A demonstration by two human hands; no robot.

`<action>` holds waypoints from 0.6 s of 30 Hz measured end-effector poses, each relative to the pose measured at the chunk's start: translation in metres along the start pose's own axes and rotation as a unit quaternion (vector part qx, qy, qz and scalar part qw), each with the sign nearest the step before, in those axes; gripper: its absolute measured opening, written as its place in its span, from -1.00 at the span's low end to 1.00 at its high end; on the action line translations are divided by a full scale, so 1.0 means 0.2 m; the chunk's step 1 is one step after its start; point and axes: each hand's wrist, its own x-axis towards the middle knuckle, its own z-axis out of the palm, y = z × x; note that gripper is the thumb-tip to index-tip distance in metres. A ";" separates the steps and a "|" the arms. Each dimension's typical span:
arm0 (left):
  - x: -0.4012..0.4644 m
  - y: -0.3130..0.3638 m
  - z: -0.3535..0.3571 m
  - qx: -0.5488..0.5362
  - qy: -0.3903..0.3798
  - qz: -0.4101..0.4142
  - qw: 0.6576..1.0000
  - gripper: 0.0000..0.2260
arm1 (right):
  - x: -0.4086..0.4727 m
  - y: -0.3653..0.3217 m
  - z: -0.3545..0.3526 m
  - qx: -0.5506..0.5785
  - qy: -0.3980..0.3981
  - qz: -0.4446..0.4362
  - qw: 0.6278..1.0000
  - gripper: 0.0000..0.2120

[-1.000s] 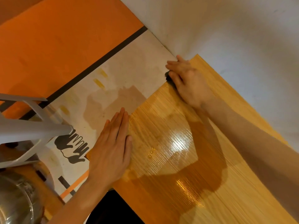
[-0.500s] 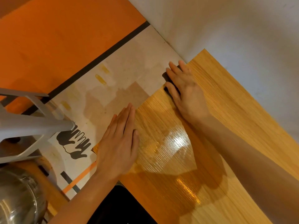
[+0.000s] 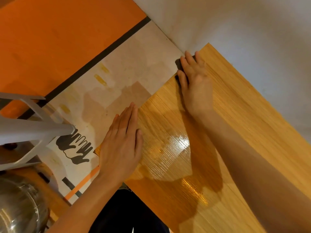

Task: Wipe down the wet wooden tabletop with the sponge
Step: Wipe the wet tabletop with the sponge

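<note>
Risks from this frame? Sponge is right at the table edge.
1. The dark sponge under the right hand overhangs the tabletop edge; another push may send it, and water, onto the floor.
2. The wet patch lies behind the sponge and might get missed.
3. The left hand presses flat beside that wet area and may slip.

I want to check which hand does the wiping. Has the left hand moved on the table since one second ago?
No. The left hand lies flat at the same spot beside the near corner of the tabletop; only the camera has shifted.
</note>
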 end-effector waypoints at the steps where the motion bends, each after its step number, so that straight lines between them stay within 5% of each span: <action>1: 0.00 0.00 0.00 -0.003 -0.001 0.000 1.000 -0.49 | -0.07 -0.05 0.02 0.002 0.008 0.007 1.000 -0.59; 7: 0.00 0.00 0.01 -0.002 0.002 -0.005 1.000 -0.49 | -0.41 -0.14 0.01 0.011 -0.076 -0.152 0.985 -0.59; 13: 0.00 -0.01 0.02 0.000 0.003 0.002 1.000 -0.49 | -0.08 0.08 -0.09 0.002 0.037 0.097 0.995 -0.61; 18: 0.00 -0.01 0.01 -0.003 0.007 0.006 1.000 -0.48 | -0.52 -0.26 0.03 0.019 -0.040 -0.054 0.998 -0.58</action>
